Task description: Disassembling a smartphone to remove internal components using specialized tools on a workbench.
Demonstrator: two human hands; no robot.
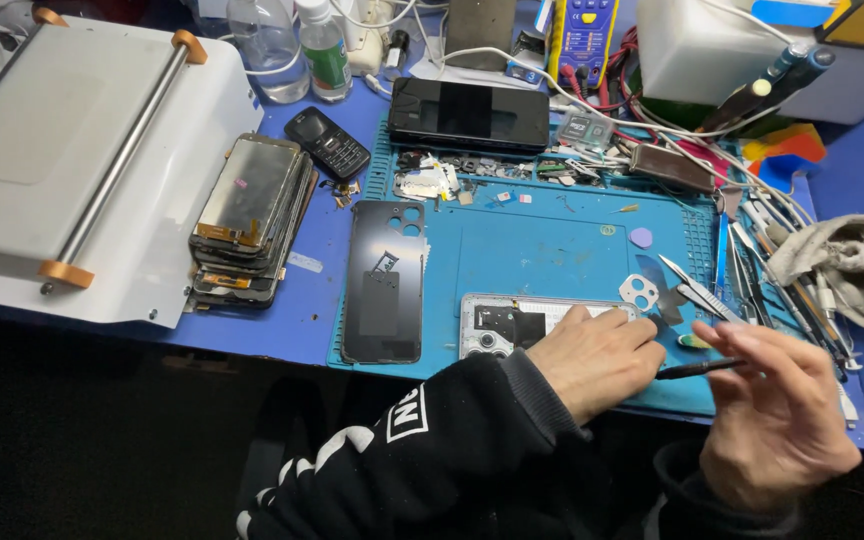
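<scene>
Item: one opened phone [512, 328], back side up, near edge of the blue work mat [542, 255]; my left hand [597, 358] lies loosely curled on its right end, fingers bent, holding it down. My right hand [774, 420], just to the right and apart from the phone, pinches one thin dark tool [697, 369] between thumb and fingertips, other fingers half open, tip pointing left toward my left hand. Around: one black back cover [384, 280] left of the phone, one stack of screens [250, 215] farther left, one keypad phone [327, 143], one dark phone [467, 113] far, one grey rag [852, 262] right.
</scene>
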